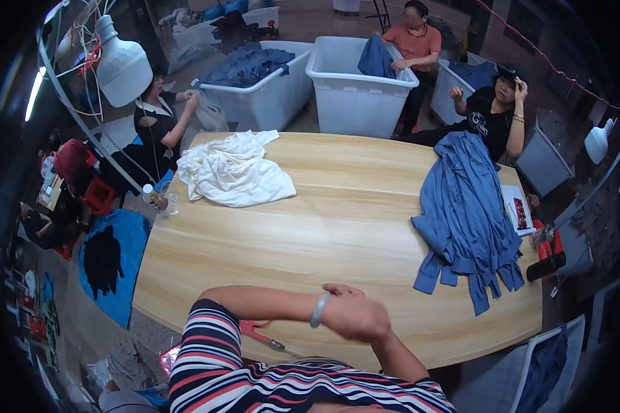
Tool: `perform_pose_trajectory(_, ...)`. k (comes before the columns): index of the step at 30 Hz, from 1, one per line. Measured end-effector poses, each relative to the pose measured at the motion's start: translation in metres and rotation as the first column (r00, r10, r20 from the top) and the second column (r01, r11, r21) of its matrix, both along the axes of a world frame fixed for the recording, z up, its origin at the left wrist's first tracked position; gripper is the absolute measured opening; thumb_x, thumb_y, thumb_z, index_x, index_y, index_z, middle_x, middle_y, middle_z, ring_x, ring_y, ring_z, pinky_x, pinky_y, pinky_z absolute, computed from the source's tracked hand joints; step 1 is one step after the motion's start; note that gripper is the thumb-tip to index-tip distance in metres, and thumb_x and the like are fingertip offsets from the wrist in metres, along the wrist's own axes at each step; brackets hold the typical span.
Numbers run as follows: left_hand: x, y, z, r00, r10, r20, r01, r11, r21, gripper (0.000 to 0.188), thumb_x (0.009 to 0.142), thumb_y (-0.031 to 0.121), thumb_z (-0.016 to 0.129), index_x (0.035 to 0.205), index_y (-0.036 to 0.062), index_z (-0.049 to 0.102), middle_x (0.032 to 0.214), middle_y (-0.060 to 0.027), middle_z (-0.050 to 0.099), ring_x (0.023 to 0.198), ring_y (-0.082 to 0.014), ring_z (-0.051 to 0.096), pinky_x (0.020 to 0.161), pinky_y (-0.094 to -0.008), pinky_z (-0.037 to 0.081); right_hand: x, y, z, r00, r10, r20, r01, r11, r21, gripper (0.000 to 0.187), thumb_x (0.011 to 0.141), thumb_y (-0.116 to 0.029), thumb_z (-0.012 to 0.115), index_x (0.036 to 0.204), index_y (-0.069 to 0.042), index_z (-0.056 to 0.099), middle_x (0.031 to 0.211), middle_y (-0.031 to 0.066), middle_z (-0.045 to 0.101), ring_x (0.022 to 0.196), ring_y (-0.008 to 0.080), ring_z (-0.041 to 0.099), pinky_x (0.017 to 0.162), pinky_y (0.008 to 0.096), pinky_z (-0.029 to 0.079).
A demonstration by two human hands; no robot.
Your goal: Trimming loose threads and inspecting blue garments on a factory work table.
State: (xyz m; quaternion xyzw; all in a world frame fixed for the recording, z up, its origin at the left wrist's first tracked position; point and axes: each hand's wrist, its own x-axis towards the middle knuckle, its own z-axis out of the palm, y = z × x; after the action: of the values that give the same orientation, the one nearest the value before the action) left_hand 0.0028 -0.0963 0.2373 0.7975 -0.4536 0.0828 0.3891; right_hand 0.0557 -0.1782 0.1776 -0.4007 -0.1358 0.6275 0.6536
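Observation:
My left hand (358, 318), with a pale bangle (319, 310) at its wrist, crosses in front of my body above the near edge of the table. It overlaps my right hand (343, 289), of which only a part shows behind it. Both are blurred, and I cannot make out their fingers or anything held in them. Just below my left forearm lies a red gun-shaped tool (256, 333) with a metal nozzle. A pile of blue long-sleeved shirts (465, 206) lies on the right of the table. White cloth (231, 168) is heaped at the far left.
The wooden table (310, 234) has a white tray (517, 210) at its right edge and a bottle (151, 196) at its left. Large white bins (355, 103) stand beyond it. One person handles blue cloth there; two others sit at the far corners. A lamp (120, 65) hangs upper left.

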Motion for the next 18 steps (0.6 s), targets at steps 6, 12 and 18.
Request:
perform_pose_trajectory(6, -0.02, -0.042, -0.001, 0.899, -0.424, 0.113, 0.383, 0.884, 0.27, 0.013, 0.074, 0.014, 0.051, 0.075, 0.0014, 0.053, 0.077, -0.0084, 0.054, 0.081, -0.0239, 0.053, 0.075, -0.0361, 0.043, -0.029, 0.028, 0.021, 0.948, 0.316, -0.035, -0.301, 0.926, 0.227, 0.032, 0.093, -0.022, 0.055, 0.115, 0.001, 0.056, 0.105, 0.0086, 0.063, 0.098, 0.0131, 0.059, 0.086, 0.027, 0.046)
perform_pose_trajectory(12, -0.025, -0.034, 0.018, 0.935, -0.272, 0.227, 0.199, 0.934, 0.297, 0.034, 0.069, 0.017, 0.054, 0.093, -0.0068, 0.057, 0.078, -0.0079, 0.052, 0.079, -0.0226, 0.052, 0.071, -0.0321, 0.042, -0.03, 0.036, 0.029, 0.924, 0.349, 0.156, -0.379, 0.894, 0.241, 0.019, 0.086, -0.021, 0.067, 0.093, -0.003, 0.066, 0.082, -0.0024, 0.064, 0.074, 0.0024, 0.054, 0.066, 0.0189, 0.044)
perform_pose_trajectory(18, -0.016, -0.045, 0.027, 0.906, -0.321, 0.277, 0.225, 0.918, 0.327, 0.022, 0.07, 0.017, 0.056, 0.082, -0.001, 0.058, 0.08, -0.0074, 0.054, 0.077, -0.0206, 0.05, 0.068, -0.0309, 0.041, -0.028, 0.023, 0.019, 0.942, 0.297, 0.153, -0.331, 0.897, 0.293, 0.02, 0.086, -0.02, 0.067, 0.096, -0.003, 0.065, 0.084, -0.0021, 0.064, 0.075, 0.0029, 0.055, 0.066, 0.0191, 0.045)
